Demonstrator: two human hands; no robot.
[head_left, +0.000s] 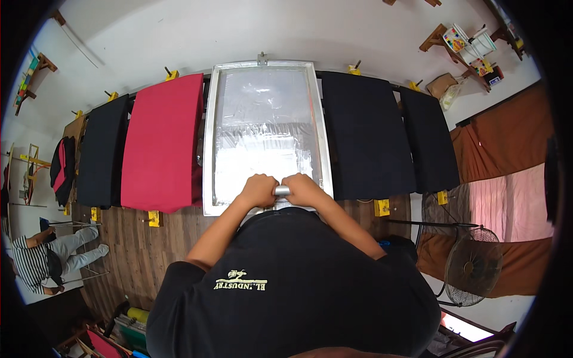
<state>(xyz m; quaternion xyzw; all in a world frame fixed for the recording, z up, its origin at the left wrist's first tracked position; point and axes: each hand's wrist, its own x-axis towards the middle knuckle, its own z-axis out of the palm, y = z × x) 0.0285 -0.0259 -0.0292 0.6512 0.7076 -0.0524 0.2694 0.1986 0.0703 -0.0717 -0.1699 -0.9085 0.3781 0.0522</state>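
Observation:
Both of my hands grip a squeegee (282,190) over the near part of a screen printing frame. Only a short stretch of its silver, rounded bar shows between my fists; its lower edge is hidden. My left hand (258,190) is closed round the left part, my right hand (303,191) round the right, with a small gap between them. The aluminium frame (208,149) lies lengthwise in front of me, its shiny mesh (262,107) reflecting light. A small metal clamp (262,58) sits at its far edge. My body partly hides the near edge.
A red fabric-covered board (162,143) and a black one (101,155) stand left; two more black boards, one near (367,137) and one farther (428,140), stand right. Yellow brackets (382,207) hold the row. A floor fan (473,268) stands right; a person (54,259) is at far left.

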